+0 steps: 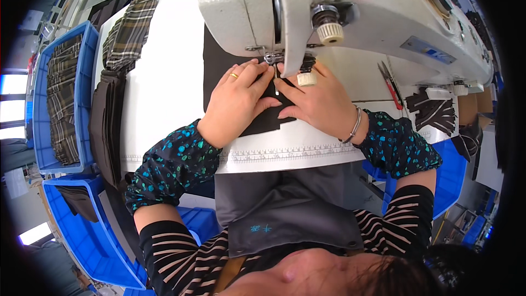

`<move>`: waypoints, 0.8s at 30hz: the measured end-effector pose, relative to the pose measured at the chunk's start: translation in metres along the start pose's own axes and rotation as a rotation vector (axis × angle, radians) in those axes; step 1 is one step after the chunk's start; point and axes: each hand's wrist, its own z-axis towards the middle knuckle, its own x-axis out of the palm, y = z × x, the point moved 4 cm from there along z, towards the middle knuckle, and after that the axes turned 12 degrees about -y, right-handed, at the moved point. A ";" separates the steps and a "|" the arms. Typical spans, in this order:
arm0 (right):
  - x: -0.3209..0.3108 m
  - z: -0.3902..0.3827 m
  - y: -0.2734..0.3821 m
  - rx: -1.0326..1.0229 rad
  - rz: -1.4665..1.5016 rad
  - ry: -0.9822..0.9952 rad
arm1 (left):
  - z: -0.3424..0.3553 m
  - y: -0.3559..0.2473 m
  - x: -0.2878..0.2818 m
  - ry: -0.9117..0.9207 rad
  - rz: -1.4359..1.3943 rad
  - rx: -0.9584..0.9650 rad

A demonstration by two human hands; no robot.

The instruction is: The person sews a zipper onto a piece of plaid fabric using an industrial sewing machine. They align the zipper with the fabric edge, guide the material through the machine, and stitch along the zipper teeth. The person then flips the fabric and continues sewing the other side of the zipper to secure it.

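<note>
A dark brown piece of cloth (216, 55) lies flat under the needle area of a white sewing machine (235, 19). My left hand (239, 98) rests on it left of the presser foot (274, 58), fingers stretched forward and thumb apart. To the right, my right hand (323, 101) also presses the cloth, its fingers spread and partly hidden by the machine head. Between the two hands, a thin whitish strip (276, 86) runs down from the foot; its kind I cannot make out. Both hands' fingertips are close to the foot.
Folded dark cloth (107, 123) and plaid cloth (131, 30) are stacked at the left table edge, beside a blue bin (90, 104) of plaid pieces. Red-handled thread snips (393, 90) and striped scraps (433, 111) lie right. A ruler strip (263, 154) follows the front edge.
</note>
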 end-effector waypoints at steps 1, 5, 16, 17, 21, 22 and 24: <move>0.000 0.001 -0.001 0.001 0.002 0.002 | 0.000 0.002 0.000 0.009 -0.027 -0.018; 0.000 -0.002 -0.004 0.006 -0.031 -0.012 | -0.003 0.002 0.000 -0.015 -0.040 -0.029; -0.012 -0.006 0.002 -0.077 -0.036 -0.093 | -0.014 -0.016 -0.018 0.034 -0.057 0.082; -0.013 -0.005 0.003 -0.084 -0.033 -0.113 | -0.014 -0.019 -0.020 0.046 -0.046 0.091; -0.024 0.003 0.007 -0.175 0.029 -0.176 | -0.017 -0.025 -0.022 0.075 0.022 0.112; -0.030 0.003 0.010 -0.234 0.048 -0.176 | -0.017 -0.026 -0.021 0.062 0.042 0.122; -0.033 0.000 0.016 -0.339 0.106 -0.167 | -0.016 -0.022 -0.021 0.036 0.025 0.097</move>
